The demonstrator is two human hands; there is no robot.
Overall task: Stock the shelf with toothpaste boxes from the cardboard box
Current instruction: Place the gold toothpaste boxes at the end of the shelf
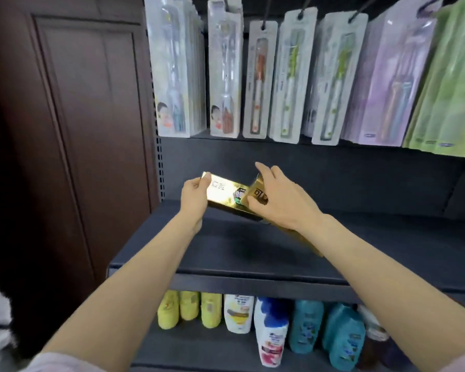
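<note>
Two gold toothpaste boxes held above the dark shelf (226,251), toward its back left part. Left hand (193,200) gripping the left gold box (223,194) at its left end, thumb on the top face, fingers curled beneath. Right hand (277,200) clasping the right gold box (258,196), thumb on the near side, fingers spread over the far edge; box tilted, its lower end running under the wrist toward the shelf's front. Boxes touching where they meet, the right one lying partly over the left one's right end. Both raised off the shelf surface, or so it seems; contact at the lower end not clear.

Above the shelf, toothbrush packs (255,84) hanging in a row from hooks. Below the shelf, yellow bottles (188,307), white shampoo bottles (269,334) and teal bottles (306,326) standing side by side. Left of the shelf, a dark brown wooden panel (78,116).
</note>
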